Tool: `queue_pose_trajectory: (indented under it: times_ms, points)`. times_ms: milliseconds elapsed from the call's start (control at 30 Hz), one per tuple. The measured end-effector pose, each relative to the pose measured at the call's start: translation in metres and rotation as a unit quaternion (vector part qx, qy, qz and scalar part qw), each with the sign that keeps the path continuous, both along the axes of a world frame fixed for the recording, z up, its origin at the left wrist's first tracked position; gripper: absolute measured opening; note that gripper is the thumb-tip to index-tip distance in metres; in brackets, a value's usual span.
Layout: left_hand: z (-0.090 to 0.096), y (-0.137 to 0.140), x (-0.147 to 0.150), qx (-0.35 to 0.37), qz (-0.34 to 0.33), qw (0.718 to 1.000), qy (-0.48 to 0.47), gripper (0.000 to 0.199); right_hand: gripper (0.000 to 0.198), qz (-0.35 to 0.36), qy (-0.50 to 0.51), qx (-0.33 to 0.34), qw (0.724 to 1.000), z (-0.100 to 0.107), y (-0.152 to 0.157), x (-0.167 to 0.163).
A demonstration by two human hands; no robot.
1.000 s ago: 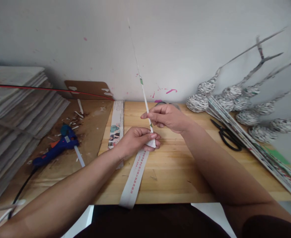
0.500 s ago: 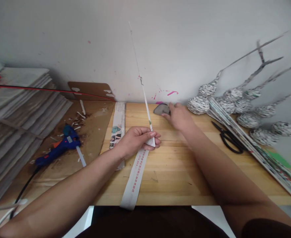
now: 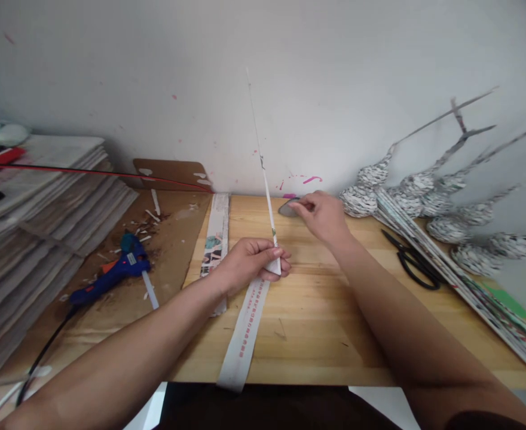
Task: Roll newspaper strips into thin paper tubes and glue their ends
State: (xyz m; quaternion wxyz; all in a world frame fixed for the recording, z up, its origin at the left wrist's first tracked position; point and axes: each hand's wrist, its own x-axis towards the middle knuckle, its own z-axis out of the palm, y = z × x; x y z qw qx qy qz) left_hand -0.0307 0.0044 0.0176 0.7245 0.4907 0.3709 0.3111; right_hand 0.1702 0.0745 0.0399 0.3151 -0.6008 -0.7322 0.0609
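Note:
My left hand [image 3: 254, 263] is closed around the lower end of a thin white rolled-paper stick [image 3: 268, 200], which tapers to a fine tip up against the wall. Below those fingers trails a flat paper strip [image 3: 247, 340] with red printing, reaching over the table's front edge. By the wall, my right hand [image 3: 323, 216] is closed with its thumb over a small grey rounded piece [image 3: 286, 208]. Its fingers partly hide that piece, and its exact kind is not clear.
Left of the hands lie a flat newspaper strip [image 3: 216, 230], a blue glue gun [image 3: 115, 272] on cardboard [image 3: 186, 230], and a tied paper stack [image 3: 52, 221]. On the right are black scissors [image 3: 418, 266], a bundle of paper sticks [image 3: 451, 269] and several woven paper gourds [image 3: 359, 200].
My right hand has shifted slightly left, its thumb now further over the grey piece. The left hand keeps its hold on the stick. The whole view has tilted up a little.

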Motion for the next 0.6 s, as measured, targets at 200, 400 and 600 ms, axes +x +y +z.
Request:
queue_pose_trajectory:
  times_ms: [200, 400, 600]
  points:
    - [0.001, 0.001, 0.000, 0.004, -0.012, 1.000, 0.009, 0.030, 0.040, 0.273, 0.330, -0.333, 0.840, 0.020, -0.018, -0.021]
    - [-0.001, -0.002, 0.001, 0.033, -0.036, 0.998, 0.043, 0.029, 0.036, 0.257, 0.382, -0.300, 0.836, 0.021, -0.024, -0.030]
    - [0.002, -0.002, 0.000, 0.044, -0.045, 0.996, 0.055, 0.030, 0.033, 0.211, 0.431, -0.260, 0.838, 0.028, -0.028, -0.035]
